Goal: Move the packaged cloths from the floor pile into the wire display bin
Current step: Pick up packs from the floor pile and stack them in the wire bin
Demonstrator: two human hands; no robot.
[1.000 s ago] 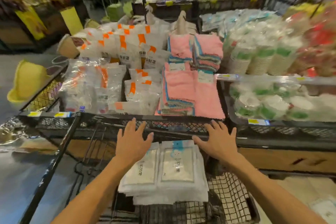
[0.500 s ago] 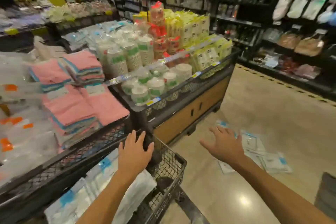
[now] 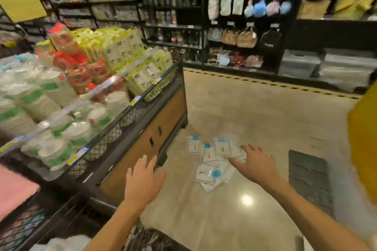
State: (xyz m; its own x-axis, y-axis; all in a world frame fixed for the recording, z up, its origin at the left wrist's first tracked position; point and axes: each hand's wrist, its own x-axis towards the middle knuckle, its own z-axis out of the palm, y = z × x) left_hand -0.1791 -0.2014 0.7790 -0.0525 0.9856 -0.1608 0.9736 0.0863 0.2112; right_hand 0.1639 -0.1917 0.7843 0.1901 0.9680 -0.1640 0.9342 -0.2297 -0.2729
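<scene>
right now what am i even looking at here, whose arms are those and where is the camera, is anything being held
This is one picture from a camera worn on a person's head, looking forward and down, so the two bare arms are that person's own. No robot is involved. The left hand and the right hand are both spread open and hold nothing. The place is a shop aisle. On the polished floor lies a loose pile of packaged cloths, flat white packs with blue labels; the right hand reaches out over them. To the left stands a display stand with a wire mesh rim, stacked with wrapped paper cups and bowls.
</scene>
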